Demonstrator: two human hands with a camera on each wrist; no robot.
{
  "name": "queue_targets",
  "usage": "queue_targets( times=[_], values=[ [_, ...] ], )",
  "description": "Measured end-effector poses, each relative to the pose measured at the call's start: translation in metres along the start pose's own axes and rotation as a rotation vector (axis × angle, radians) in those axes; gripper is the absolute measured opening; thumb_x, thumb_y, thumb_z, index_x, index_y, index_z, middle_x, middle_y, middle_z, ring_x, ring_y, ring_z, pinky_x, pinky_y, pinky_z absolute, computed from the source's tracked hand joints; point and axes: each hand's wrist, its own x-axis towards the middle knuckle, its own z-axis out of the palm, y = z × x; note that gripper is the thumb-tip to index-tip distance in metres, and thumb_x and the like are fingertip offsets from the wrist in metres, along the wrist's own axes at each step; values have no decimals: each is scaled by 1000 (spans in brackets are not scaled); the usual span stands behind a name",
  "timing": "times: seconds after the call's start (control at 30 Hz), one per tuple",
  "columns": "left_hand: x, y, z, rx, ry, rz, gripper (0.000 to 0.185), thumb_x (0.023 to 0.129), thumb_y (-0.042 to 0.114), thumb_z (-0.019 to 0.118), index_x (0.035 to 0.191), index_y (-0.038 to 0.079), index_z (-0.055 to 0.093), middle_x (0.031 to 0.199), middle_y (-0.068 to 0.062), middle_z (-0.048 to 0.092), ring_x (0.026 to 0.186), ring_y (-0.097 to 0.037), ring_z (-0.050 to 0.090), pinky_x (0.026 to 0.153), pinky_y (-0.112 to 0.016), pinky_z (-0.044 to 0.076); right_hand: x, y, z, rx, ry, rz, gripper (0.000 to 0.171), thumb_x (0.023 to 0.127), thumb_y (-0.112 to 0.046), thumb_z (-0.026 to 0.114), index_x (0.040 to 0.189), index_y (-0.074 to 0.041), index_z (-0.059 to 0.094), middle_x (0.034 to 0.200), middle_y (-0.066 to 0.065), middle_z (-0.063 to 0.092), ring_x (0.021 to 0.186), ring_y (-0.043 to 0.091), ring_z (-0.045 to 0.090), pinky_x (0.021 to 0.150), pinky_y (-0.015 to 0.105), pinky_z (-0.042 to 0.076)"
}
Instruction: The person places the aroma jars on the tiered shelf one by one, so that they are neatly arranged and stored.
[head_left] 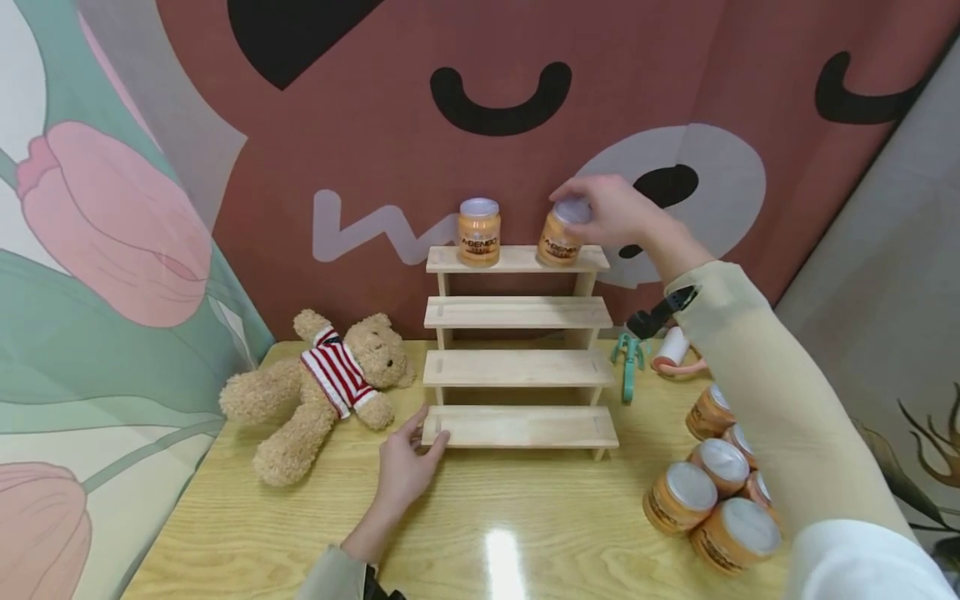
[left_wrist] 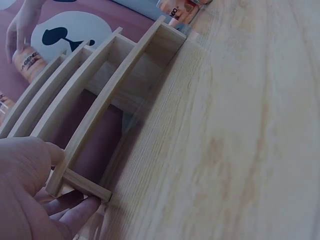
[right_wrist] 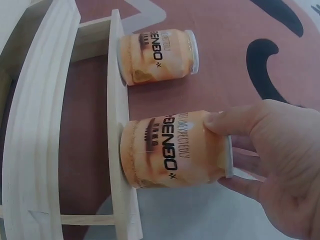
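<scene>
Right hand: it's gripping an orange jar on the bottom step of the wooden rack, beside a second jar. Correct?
Not the bottom step. The right hand grips the jar on the top step of the rack, beside the second jar, as the head view shows.

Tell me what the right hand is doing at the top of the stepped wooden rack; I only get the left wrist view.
Observer: The right hand grips an orange jar with a silver lid near its lid end, base on the top step.
Operator: Anything beside it?
Observer: A second orange jar stands upright to its left, apart from it.
Operator: What's left of the rack?
Observer: A tan teddy bear in a red-striped shirt lies on the table.
</scene>
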Motion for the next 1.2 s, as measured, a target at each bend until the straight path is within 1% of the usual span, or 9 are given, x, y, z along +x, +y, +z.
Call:
queue_targets(
  times=[0.1, 0.2, 0.3, 0.47, 0.67, 0.83, 1.0, 1.1, 1.2],
  values=[
    [1, 1, 0, 0, 6, 9, 58, 95, 18, 81, 146, -2, 62, 135, -27, 71, 110, -35, 76, 97, -47, 64, 3, 2, 2, 10, 26, 19, 45, 100, -22, 67, 142, -6, 67, 141, 21, 67, 112, 35, 61, 94, 52, 55],
    [1, 1, -1, 3, 11, 13, 58, 95, 18, 82, 146, -3, 62, 133, -27, 72, 110, -35, 76, 97, -47, 64, 5, 3, 6, 23, 42, 22, 41, 100, -20, 65, 139, -7, 70, 136, 19, 70, 89, 33, 61, 77, 43, 50],
    [1, 1, -1, 6, 12, 14, 58, 95, 17, 82, 146, -3, 62, 134, -27, 71, 111, -35, 76, 98, -47, 64, 5, 3, 8, 20, 49, 24, 39, 101, -18, 63, 138, -9, 72, 135, 17, 72, 74, 28, 57, 67, 35, 44],
    [2, 3, -2, 7, 12, 12, 58, 95, 17, 82, 146, -2, 62, 137, -27, 70, 111, -36, 76, 98, -47, 64, 3, 2, 13, 19, 60, 40, 38, 103, -15, 61, 139, -10, 71, 143, 17, 69, 73, 24, 59, 64, 31, 45],
    [2, 3, -2, 5, 11, 7, 58, 95, 17, 81, 147, -1, 62, 138, -27, 69, 113, -36, 76, 99, -47, 64, 1, 2, 18, 34, 78, 63, 39, 105, -17, 61, 143, -12, 69, 139, 16, 70, 65, 24, 53, 60, 33, 43],
    [1, 2, -2, 6, 12, 1, 58, 95, 17, 81, 147, -1, 62, 139, -27, 69, 113, -36, 75, 99, -47, 64, -1, 2, 22, 44, 91, 75, 40, 105, -18, 61, 145, -14, 67, 144, 15, 68, 64, 24, 52, 60, 33, 42],
    [2, 0, -1, 10, 16, 3, 58, 95, 17, 82, 146, -1, 62, 137, -27, 70, 112, -36, 76, 98, -46, 64, -2, 0, 26, 46, 104, 88, 42, 105, -17, 61, 147, -14, 65, 151, 16, 64, 69, 26, 56, 62, 35, 42],
    [2, 0, -1, 9, 14, 3, 58, 95, 17, 81, 146, -1, 62, 136, -27, 70, 112, -35, 76, 97, -46, 64, -2, -1, 29, 52, 103, 93, 44, 105, -15, 60, 149, -11, 62, 155, 18, 59, 89, 31, 62, 71, 40, 48],
    [2, 0, 0, 8, 9, 3, 58, 96, 18, 81, 147, -2, 62, 137, -27, 70, 112, -36, 75, 97, -46, 64, -5, -1, 29, 58, 118, 99, 47, 106, -15, 58, 152, -9, 59, 157, 20, 56, 117, 37, 64, 90, 49, 55]
  ],
)
